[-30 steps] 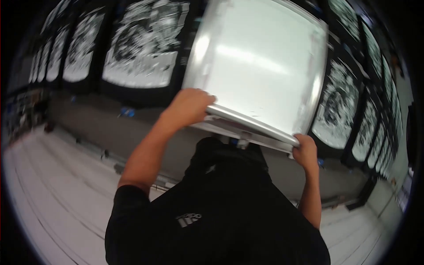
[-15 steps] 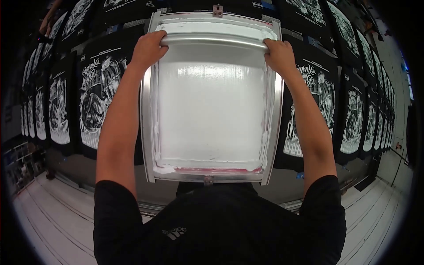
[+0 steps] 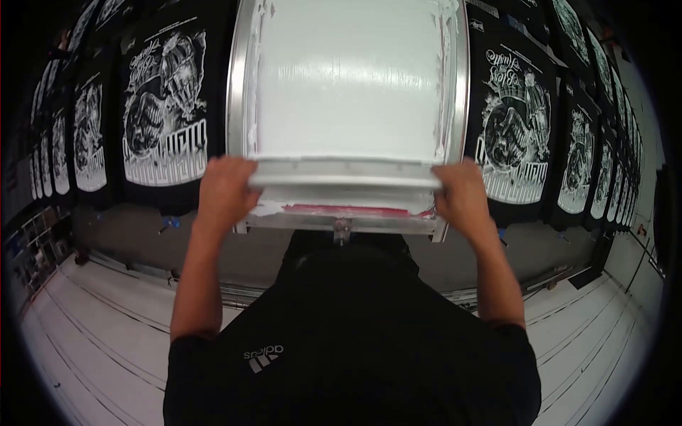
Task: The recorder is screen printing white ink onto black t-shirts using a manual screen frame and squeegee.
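Clearly, the left hand (image 3: 229,190) and right hand (image 3: 463,195) are clasped round opposite ends of a metal-handled squeegee (image 3: 346,174). It lies crosswise over the near part of a white-coated printing screen (image 3: 348,106), short of the front rail (image 3: 291,223). Uneven pull between the hands would probably skew it and leave a patchy coat; overrunning could knock that rail or shove white ink (image 3: 268,208) onto it. Knuckles might also scrape the side rails (image 3: 459,92). Blur obscures the squeegee's lower edge, so its contact is hard to judge.
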A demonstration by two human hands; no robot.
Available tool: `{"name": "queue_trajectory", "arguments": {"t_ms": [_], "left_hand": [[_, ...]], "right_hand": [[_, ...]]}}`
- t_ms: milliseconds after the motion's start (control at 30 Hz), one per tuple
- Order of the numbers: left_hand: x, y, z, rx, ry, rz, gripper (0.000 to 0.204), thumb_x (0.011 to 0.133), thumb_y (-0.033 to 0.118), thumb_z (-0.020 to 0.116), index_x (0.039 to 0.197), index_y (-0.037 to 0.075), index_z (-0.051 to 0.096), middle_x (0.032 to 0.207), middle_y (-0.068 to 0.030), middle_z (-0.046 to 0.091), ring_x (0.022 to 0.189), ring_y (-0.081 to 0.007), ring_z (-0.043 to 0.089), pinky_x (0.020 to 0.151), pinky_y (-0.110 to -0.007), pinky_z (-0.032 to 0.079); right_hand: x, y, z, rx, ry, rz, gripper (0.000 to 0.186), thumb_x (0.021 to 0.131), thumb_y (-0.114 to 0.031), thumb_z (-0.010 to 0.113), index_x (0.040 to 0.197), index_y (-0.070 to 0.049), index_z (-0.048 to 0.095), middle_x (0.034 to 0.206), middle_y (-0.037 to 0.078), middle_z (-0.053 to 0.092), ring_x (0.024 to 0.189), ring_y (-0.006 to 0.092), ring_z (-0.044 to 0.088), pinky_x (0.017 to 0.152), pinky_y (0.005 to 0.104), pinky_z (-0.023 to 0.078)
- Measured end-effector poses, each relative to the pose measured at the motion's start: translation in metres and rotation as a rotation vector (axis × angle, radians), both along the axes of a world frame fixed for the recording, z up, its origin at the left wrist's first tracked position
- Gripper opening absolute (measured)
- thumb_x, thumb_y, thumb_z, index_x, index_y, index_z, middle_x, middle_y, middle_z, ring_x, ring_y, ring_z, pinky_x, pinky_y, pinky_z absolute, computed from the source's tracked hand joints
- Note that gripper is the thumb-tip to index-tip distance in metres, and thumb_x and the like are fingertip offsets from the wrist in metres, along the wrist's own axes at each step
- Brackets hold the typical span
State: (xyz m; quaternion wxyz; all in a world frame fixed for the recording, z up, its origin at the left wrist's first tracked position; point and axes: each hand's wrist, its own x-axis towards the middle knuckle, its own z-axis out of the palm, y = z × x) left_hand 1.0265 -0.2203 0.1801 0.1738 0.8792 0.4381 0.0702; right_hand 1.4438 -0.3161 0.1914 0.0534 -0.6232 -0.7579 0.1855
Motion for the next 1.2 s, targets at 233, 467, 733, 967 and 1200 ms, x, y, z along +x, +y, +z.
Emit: {"name": "queue_trajectory", "arguments": {"t_ms": [233,467,733,967,1200], "left_hand": [[-0.015,-0.1,-0.017,-0.044,-0.018,0.044,0.037,0.059,0.007,0.075,0.093,0.006,0.062,0.087,-0.0093,0.063,0.086,-0.0274,0.059,0.078,-0.04,0.042],[-0.023,-0.128,-0.04,0.077,-0.057,0.063,0.037,0.058,0.002,0.068,0.095,0.006,0.062,0.094,-0.0102,0.065,0.093,-0.0288,0.061,0.087,-0.043,0.042],[0.026,0.054,-0.083,0.214,-0.143,0.065,0.04,0.056,0.003,0.068,0.095,0.005,0.065,0.096,-0.012,0.068,0.094,-0.031,0.062,0.089,-0.043,0.044],[0.082,0.266,-0.08,0.298,-0.033,0.109,0.037,0.063,0.015,0.074,0.1,0.01,0.073,0.079,-0.02,0.067,0.076,-0.0388,0.065,0.075,-0.046,0.053],[0.112,0.373,-0.048,0.147,0.032,0.062,0.037,0.072,0.035,0.078,0.098,0.009,0.073,0.088,-0.0169,0.07,0.085,-0.0366,0.067,0.076,-0.043,0.052]], "right_hand": [[-0.043,-0.098,-0.007,-0.08,-0.056,-0.105,0.039,0.063,-0.002,0.065,0.102,-0.006,0.064,0.093,0.01,0.066,0.094,0.0297,0.062,0.103,0.0537,0.036],[-0.054,-0.125,-0.029,-0.035,-0.073,-0.141,0.039,0.061,0.0,0.064,0.099,-0.008,0.063,0.096,0.008,0.068,0.095,0.0279,0.062,0.111,0.0566,0.03],[0.001,0.044,-0.067,0.162,-0.187,-0.121,0.042,0.059,-0.003,0.069,0.1,-0.011,0.062,0.097,0.007,0.067,0.095,0.0269,0.062,0.111,0.0538,0.032],[0.059,0.253,-0.079,0.31,-0.297,-0.076,0.029,0.068,-0.017,0.068,0.097,-0.014,0.069,0.078,0.012,0.068,0.084,0.0312,0.066,0.1,0.0496,0.042],[0.105,0.364,-0.049,0.197,-0.344,-0.089,0.045,0.072,-0.01,0.059,0.115,-0.011,0.068,0.094,0.02,0.07,0.09,0.037,0.068,0.085,0.0439,0.054]]}}
